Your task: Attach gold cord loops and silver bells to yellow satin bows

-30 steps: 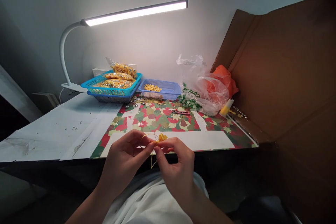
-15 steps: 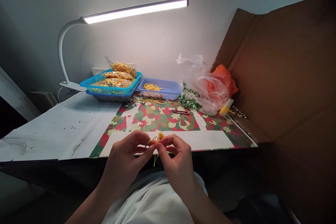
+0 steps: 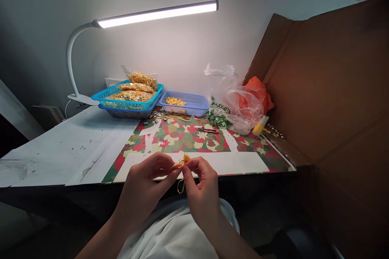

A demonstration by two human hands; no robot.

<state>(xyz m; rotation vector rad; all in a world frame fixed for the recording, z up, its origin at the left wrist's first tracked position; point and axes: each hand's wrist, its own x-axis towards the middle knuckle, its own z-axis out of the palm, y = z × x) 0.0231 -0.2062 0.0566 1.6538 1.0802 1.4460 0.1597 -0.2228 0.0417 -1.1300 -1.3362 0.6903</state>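
Note:
Near the table's front edge, my left hand (image 3: 148, 176) and my right hand (image 3: 202, 180) meet, both pinching with thumb and finger. Between their fingertips is a small yellow ribbon bow (image 3: 186, 158) on thin gold cord (image 3: 181, 189). One loop of the cord hangs below the fingers, and another strand curves over my left fingertips. Something shiny and silvery sits beside the bow, partly covered by the fingers. Which strand each fingertip presses is too small to see.
Thread snips (image 3: 208, 130) lie on the patterned sheet (image 3: 182, 137). Behind are a turquoise basket (image 3: 127, 103) of bagged yellow pieces, a lilac basket (image 3: 197, 107), gold cords (image 3: 174, 117) and plastic bags (image 3: 243, 109). A yellow glue bottle (image 3: 259, 126) leans near cardboard (image 3: 328, 89). A lamp (image 3: 158, 14) hangs overhead.
The yellow bow now shows more clearly above the fingertips. The hanging cord has opened into a rounder loop. My right hand has shifted slightly left.

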